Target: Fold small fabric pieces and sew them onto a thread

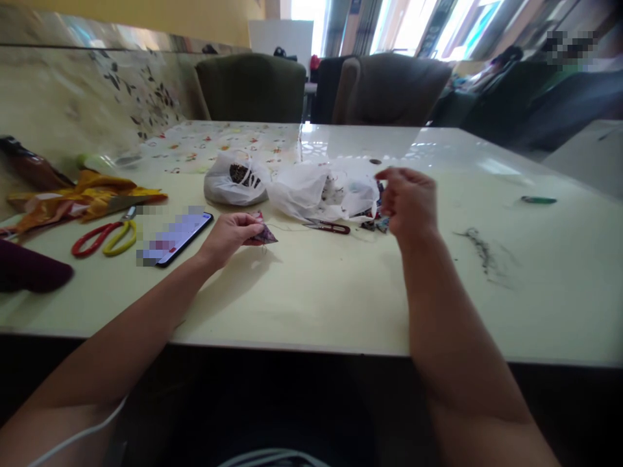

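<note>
My left hand (232,237) is closed on a small patterned cloth piece (263,234), its pointed corner sticking out to the right. A thin thread runs from the cloth toward the right. My right hand (409,198) is raised above the table at the right, fingers pinched together; what they hold, if anything, is too small to make out. Between the hands lie dark-handled thread snips (333,227). Behind them are a white plastic bag with dark grains (236,185) and another open white bag (311,191). Patterned cloth scraps (377,224) lie partly behind my right hand.
On the left are a phone (185,240), red-and-yellow-handled scissors (104,238), orange cloth (87,198) and a dark purple object (34,267). A loose thread pile (481,251) and a green item (538,200) lie right. Chairs (253,87) stand behind the table (311,292).
</note>
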Demonstrator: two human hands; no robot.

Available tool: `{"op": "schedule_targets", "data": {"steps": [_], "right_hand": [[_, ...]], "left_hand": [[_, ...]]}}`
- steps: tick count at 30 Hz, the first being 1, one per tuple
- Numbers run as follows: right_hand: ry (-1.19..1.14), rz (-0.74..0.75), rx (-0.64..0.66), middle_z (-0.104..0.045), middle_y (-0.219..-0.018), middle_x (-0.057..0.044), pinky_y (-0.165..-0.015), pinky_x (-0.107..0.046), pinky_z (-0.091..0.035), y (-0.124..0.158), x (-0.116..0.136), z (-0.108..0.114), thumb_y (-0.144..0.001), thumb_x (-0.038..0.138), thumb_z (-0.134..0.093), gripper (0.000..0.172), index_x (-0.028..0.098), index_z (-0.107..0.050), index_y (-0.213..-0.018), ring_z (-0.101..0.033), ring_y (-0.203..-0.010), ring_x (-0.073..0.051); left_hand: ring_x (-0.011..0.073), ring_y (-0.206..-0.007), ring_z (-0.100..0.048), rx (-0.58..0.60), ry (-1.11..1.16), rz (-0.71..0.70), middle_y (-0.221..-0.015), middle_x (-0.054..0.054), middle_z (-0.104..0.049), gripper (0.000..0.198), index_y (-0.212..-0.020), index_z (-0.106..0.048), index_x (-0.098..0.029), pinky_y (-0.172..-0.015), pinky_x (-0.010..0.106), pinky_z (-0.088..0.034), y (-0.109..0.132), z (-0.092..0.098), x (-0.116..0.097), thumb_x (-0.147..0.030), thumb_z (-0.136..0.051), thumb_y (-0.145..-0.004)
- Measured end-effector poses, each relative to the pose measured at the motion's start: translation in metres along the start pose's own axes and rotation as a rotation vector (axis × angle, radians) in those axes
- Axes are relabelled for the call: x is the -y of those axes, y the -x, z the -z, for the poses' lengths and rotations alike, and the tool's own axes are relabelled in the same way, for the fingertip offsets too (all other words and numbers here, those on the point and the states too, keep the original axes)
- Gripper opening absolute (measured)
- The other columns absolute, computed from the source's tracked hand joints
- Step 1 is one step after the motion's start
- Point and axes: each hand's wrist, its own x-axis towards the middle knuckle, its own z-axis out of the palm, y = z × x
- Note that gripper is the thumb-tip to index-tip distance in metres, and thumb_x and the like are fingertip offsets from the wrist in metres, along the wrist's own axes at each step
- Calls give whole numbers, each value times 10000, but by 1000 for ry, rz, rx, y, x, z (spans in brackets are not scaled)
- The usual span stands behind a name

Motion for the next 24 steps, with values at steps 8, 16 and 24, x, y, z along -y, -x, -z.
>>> {"op": "schedule_targets", "data": {"steps": [8,16,24], "right_hand": [[218,-161,897,-468,-583,56,-510,-244,-236,76,-13,-74,-794,363,-726,265,125,-751,-907,-342,-532,-58],[150,-151,859,-440,-557,69,-515,-236,-235,72,-14,-71,-779,285,-676,152,149,-625,-734,-334,-539,-59],[210,-161,969,-459,-583,64,-531,-238,-246,73,-13,-69,-798,336,-715,210,134,-703,-857,-336,-550,-61]], "left_hand": [[180,-683,-723,219,-82,102,-752,83,-767,294,-740,-754,-128,-704,323,-628,15,-12,-8,-357,-896,-621],[163,-671,-722,317,-106,197,-739,71,-763,264,-727,-751,-129,-639,255,-604,17,-13,-9,-313,-909,-622],[170,-679,-724,349,-151,230,-763,84,-771,246,-751,-755,-134,-674,282,-612,20,-14,-11,-319,-894,-666]]}}
